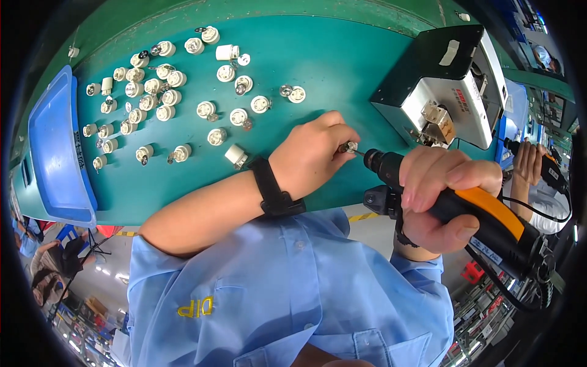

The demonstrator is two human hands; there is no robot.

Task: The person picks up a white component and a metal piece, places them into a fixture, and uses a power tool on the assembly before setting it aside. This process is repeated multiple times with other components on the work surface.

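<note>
My right hand (443, 189) grips a black and orange electric screwdriver (492, 211), its nose pointing left. The thin bit reaches toward the fingertips of my left hand (312, 150). Pinched in those fingers is a small shiny metal part (350, 147), mostly covered, so its exact kind is unclear. The bit tip is at or very close to this part; whether they touch I cannot tell. White round lamp-holder-like sockets lie about the mat, many with small metal pieces beside or on them; one socket (236, 154) rests on its side near my left wrist.
The green mat (342, 67) covers the bench. A blue tray (58, 147) stands at the left edge. At the right is a black and silver box-shaped machine (452, 92), with a brass-coloured mechanism in front. Beyond it, another person's hand (529, 162) holds a similar tool.
</note>
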